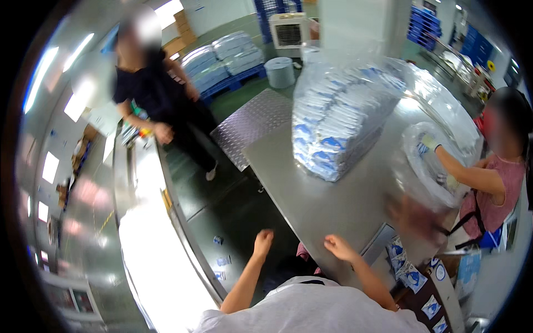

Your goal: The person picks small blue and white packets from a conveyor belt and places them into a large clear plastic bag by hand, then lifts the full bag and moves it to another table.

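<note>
My left hand (264, 242) is held up above the floor gap between the two work surfaces, its fingers curled into a loose fist with nothing showing in it. Above the near edge of the steel table (272, 152), my right hand (339, 247) has its fingers curled in the same way, and no object shows in it. Neither hand touches a packet. Farther back on the table stands a large clear plastic bag (338, 122) filled with stacked white and blue packets.
A gloved co-worker (488, 177) at the right handles another clear bag (430, 161). Another person (158, 89) stands at the left beside a long bright counter (158, 261). Loose packets (411, 277) lie on a dark belt at lower right; several small packets (223, 261) lie on the floor.
</note>
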The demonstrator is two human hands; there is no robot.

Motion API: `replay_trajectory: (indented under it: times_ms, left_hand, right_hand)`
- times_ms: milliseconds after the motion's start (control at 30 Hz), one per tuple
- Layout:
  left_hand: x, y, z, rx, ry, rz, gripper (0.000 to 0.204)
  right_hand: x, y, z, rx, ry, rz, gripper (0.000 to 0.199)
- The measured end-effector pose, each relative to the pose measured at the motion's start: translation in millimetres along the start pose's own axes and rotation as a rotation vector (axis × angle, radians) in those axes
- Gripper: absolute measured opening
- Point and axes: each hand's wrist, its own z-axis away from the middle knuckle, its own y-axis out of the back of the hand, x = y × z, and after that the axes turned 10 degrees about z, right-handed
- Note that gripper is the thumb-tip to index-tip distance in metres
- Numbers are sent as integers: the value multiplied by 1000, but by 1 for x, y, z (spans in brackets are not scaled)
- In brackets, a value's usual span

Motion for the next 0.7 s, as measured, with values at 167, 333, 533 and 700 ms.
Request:
replay_trajectory:
  times_ms: [167, 333, 533, 700]
  left_hand:
    - [-75, 64, 144, 321, 53, -767, 42]
    - [-109, 106, 227, 649, -176, -1061, 59]
    - [-150, 109, 262, 591, -275, -1473, 53]
    - [-140, 104, 251, 623, -312, -1285, 54]
  right_hand:
    - [42, -61, 38, -260, -11, 362, 69]
    - [47, -103, 42, -217, 136, 891, 95]
    - [35, -99, 39, -365, 52, 1023, 101]
    - [48, -98, 20, -407, -9, 1118, 100]
